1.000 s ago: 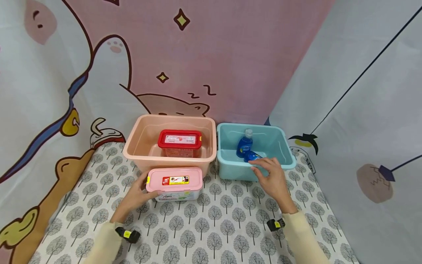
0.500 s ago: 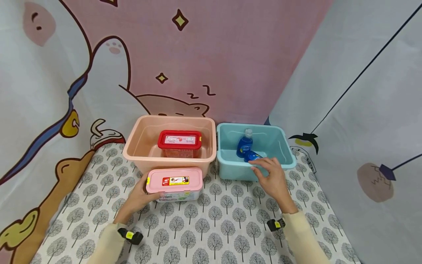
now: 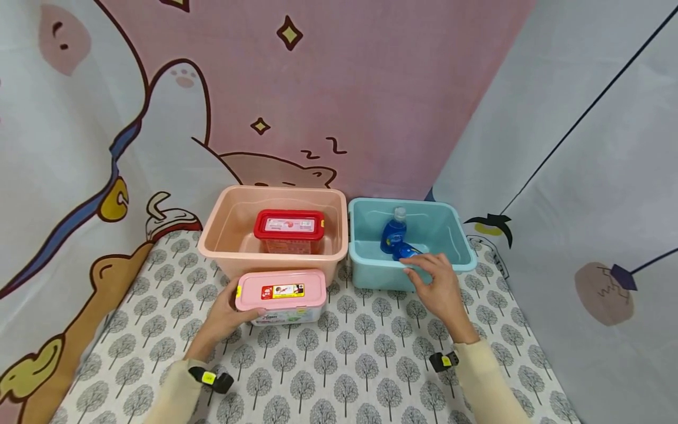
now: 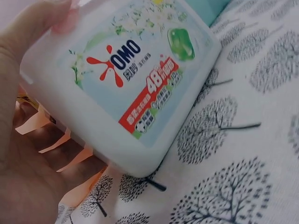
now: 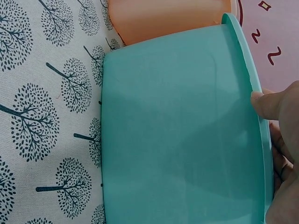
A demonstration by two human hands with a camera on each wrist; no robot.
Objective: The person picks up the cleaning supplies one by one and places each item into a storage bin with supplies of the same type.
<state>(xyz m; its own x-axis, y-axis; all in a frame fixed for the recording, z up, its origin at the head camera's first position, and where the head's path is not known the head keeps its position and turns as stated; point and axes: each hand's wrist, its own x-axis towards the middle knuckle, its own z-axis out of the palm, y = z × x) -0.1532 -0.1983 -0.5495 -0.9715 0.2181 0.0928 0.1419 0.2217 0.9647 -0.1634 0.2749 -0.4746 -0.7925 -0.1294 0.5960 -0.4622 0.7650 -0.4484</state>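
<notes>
In the head view my left hand (image 3: 225, 315) grips the left end of a white laundry pod box (image 3: 291, 317) with a pink lid (image 3: 283, 288). In the left wrist view the box shows its OMO label (image 4: 135, 70), with my thumb at the lid's edge and my other fingers along the end. At the teal bin (image 3: 381, 275), my right hand (image 3: 436, 285) holds the front rim, thumb outside and fingers over the inner side. Inside that bin stands a blue detergent bottle (image 3: 394, 231). A second blue item (image 3: 405, 251) lies beside it, partly hidden by the rim and my fingertips.
Left of the teal bin stands a peach bin (image 3: 222, 235), holding a red-lidded clear box (image 3: 288, 224). The pod box sits right in front of the peach bin. A tree-print cloth (image 3: 328, 377) covers the table, with printed curtains (image 3: 392, 88) behind and at the sides.
My left hand and wrist have shifted slightly to the right along the pod box. The right hand and the bins stay where they were.
</notes>
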